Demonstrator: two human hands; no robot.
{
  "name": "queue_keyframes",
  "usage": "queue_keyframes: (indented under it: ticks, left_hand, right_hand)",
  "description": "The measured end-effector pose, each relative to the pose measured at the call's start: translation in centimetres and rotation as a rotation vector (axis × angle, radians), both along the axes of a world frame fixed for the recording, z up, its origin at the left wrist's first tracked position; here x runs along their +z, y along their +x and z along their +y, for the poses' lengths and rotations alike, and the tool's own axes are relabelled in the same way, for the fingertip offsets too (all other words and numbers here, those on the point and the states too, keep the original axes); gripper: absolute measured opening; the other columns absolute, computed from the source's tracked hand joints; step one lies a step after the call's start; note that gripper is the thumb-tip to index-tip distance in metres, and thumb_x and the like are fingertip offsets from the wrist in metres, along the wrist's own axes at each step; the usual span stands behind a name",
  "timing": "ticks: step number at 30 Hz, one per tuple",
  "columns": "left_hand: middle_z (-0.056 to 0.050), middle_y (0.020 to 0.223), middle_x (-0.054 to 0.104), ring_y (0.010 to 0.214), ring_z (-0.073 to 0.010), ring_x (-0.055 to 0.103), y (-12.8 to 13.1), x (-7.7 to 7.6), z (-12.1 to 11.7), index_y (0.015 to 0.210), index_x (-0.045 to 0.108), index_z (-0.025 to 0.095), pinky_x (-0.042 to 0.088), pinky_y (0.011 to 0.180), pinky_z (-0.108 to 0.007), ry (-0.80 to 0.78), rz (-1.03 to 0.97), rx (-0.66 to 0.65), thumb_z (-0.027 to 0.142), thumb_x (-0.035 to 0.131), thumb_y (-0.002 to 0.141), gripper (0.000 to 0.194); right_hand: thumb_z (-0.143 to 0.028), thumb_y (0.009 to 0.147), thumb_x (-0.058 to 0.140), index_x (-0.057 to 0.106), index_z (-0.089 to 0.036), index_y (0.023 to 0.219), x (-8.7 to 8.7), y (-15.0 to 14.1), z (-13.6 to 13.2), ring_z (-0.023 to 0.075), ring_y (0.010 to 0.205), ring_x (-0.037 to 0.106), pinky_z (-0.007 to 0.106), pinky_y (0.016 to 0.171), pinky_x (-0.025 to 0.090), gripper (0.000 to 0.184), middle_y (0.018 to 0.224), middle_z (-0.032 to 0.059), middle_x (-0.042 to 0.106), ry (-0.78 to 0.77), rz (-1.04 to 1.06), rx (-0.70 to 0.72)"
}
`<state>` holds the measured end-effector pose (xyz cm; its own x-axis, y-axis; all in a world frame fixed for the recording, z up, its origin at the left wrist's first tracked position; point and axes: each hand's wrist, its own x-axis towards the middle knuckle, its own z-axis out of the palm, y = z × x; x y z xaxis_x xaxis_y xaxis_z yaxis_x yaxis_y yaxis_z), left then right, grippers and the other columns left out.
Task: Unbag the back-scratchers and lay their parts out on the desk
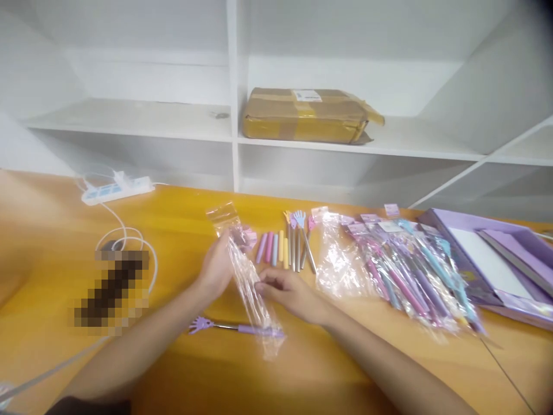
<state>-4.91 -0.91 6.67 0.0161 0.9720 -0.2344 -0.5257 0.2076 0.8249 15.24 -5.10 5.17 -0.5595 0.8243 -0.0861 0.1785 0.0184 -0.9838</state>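
Observation:
Both hands hold a long clear plastic sleeve [247, 276] above an orange table [181, 369]. My left hand [218, 266] grips its upper half from the left, fingers curled behind it. My right hand [287, 293] pinches the sleeve's middle from the right. A purple hand-shaped stick [235, 328] lies on the table just below the sleeve. Behind the hands, a row of several pastel hand-shaped sticks [285, 245] lies unpacked. To the right sits a pile of sticks packed in clear sleeves [404, 271].
A purple box [496, 262] lies open at the far right. A white power strip [117, 189] with cables sits at the back left, near a blurred-out patch. White shelves behind hold a taped brown parcel [306, 115].

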Motion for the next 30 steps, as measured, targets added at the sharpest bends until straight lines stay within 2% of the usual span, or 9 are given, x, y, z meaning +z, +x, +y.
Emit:
queue_keyframes:
  ticks: [4, 7, 10, 12, 16, 18, 21, 24, 30]
  left_hand:
    - [-0.007, 0.113, 0.069, 0.107, -0.0221, 0.064, 0.6, -2.2, -1.0, 0.117, 0.073, 0.02, 0.052, 0.098, -0.036, 0.12, 0.172, -0.192, 0.048, 0.073, 0.094, 0.035]
    - [-0.004, 0.114, 0.066, 0.109, -0.0208, 0.061, 0.1, -1.0, -1.8, 0.116, 0.067, 0.024, 0.048, 0.102, -0.036, 0.281, 0.382, -0.298, 0.031, 0.061, 0.099, 0.02]
    - [-0.004, 0.11, 0.065, 0.104, -0.02, 0.061, -1.1, 1.5, -3.0, 0.108, 0.064, 0.023, 0.048, 0.098, -0.034, 0.522, 0.75, -0.678, 0.027, 0.053, 0.103, 0.013]
    - [-0.006, 0.115, 0.065, 0.104, -0.0221, 0.062, -1.6, 2.3, -4.2, 0.11, 0.065, 0.022, 0.048, 0.095, -0.036, 0.703, 1.078, -0.976, 0.029, 0.062, 0.101, 0.012]
    - [-0.012, 0.119, 0.067, 0.107, -0.0316, 0.061, -1.4, 0.1, -6.6, 0.113, 0.065, 0.016, 0.049, 0.086, -0.04, 0.922, 1.626, -1.152, 0.027, 0.089, 0.08, 0.042]
    - [-0.011, 0.113, 0.069, 0.101, -0.0306, 0.063, -1.1, -1.3, -7.0, 0.109, 0.066, 0.016, 0.049, 0.081, -0.039, 0.913, 1.711, -1.168, 0.02, 0.083, 0.083, 0.032]
    - [-0.008, 0.1, 0.07, 0.086, -0.0254, 0.065, -0.8, -1.6, -6.4, 0.101, 0.068, 0.018, 0.045, 0.072, -0.035, 0.807, 1.682, -1.203, 0.009, 0.065, 0.091, 0.013]
    - [-0.005, 0.094, 0.069, 0.078, -0.0216, 0.063, -1.0, 0.0, -4.9, 0.096, 0.069, 0.019, 0.043, 0.067, -0.033, 0.654, 1.509, -1.169, 0.017, 0.066, 0.092, 0.005]
    - [-0.003, 0.087, 0.069, 0.074, -0.0165, 0.067, -0.9, 1.5, -2.1, 0.103, 0.065, 0.018, 0.055, 0.069, -0.03, 0.212, 0.564, -0.981, 0.044, 0.072, 0.097, 0.028]
  right_hand:
    - [-0.068, 0.097, 0.064, 0.063, -0.018, 0.086, -0.3, 2.1, -1.4, 0.0123, 0.067, 0.047, 0.025, 0.065, 0.04, 0.051, 0.075, -0.0015, 0.055, -0.045, 0.038, -0.171]
    - [-0.063, 0.096, 0.063, 0.071, -0.018, 0.098, 0.0, 7.1, -0.2, 0.0157, 0.071, 0.054, 0.027, 0.068, 0.043, 0.046, 0.079, 0.0016, 0.063, 0.106, -0.154, -0.495]
    - [-0.054, 0.097, 0.059, 0.071, -0.014, 0.126, 0.0, 12.6, 1.1, 0.0191, 0.068, 0.058, 0.03, 0.066, 0.044, 0.051, 0.079, 0.004, 0.068, 0.169, -0.427, -0.726]
    - [-0.046, 0.097, 0.054, 0.065, -0.011, 0.138, 0.0, 15.2, 1.5, 0.021, 0.066, 0.06, 0.031, 0.065, 0.045, 0.055, 0.077, 0.0051, 0.07, 0.153, -0.609, -0.711]
    - [-0.043, 0.103, 0.046, 0.067, -0.012, 0.135, 0.9, 17.1, 1.5, 0.0249, 0.063, 0.063, 0.032, 0.063, 0.04, 0.049, 0.075, 0.0093, 0.071, 0.184, -1.145, -0.693]
    - [-0.044, 0.105, 0.043, 0.071, -0.015, 0.126, 1.8, 16.8, 1.1, 0.0268, 0.064, 0.064, 0.032, 0.063, 0.037, 0.045, 0.076, 0.0118, 0.071, 0.271, -1.328, -0.805]
    - [-0.04, 0.105, 0.044, 0.072, -0.019, 0.115, 2.8, 14.5, -0.1, 0.0248, 0.066, 0.064, 0.031, 0.065, 0.037, 0.037, 0.079, 0.01, 0.072, 0.38, -1.144, -0.861]
    - [-0.045, 0.108, 0.039, 0.067, -0.02, 0.092, 2.1, 10.0, -2.4, 0.0211, 0.068, 0.063, 0.031, 0.066, 0.04, 0.04, 0.078, 0.0068, 0.07, 0.37, -0.707, -0.595]
    - [-0.073, 0.109, 0.032, 0.064, -0.018, 0.101, -1.9, 0.7, -7.4, 0.0151, 0.069, 0.057, 0.029, 0.068, 0.045, 0.064, 0.089, 0.0048, 0.066, -0.019, 0.079, -0.041]
